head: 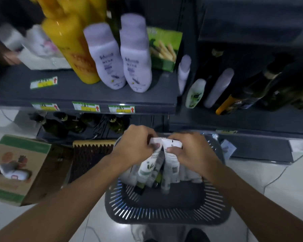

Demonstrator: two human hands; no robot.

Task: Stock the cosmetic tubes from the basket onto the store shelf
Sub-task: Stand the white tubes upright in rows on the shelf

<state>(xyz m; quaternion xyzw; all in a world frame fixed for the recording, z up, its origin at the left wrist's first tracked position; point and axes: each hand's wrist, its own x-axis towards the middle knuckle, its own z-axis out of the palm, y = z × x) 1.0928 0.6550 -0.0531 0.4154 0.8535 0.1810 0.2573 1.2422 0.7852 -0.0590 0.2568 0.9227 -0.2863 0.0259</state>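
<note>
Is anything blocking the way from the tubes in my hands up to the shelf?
Nothing visible does. Both hands grip the tubes above the basket. The shelf has bare space left of the yellow bottle.

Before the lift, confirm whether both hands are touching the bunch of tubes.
Touching. The head view shows the left hand and right hand closed around the top ends of the tubes above the basket.

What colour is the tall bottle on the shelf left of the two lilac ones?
Yellow, with red lettering on the tall bottle, seen in the head view, the only one.
</note>
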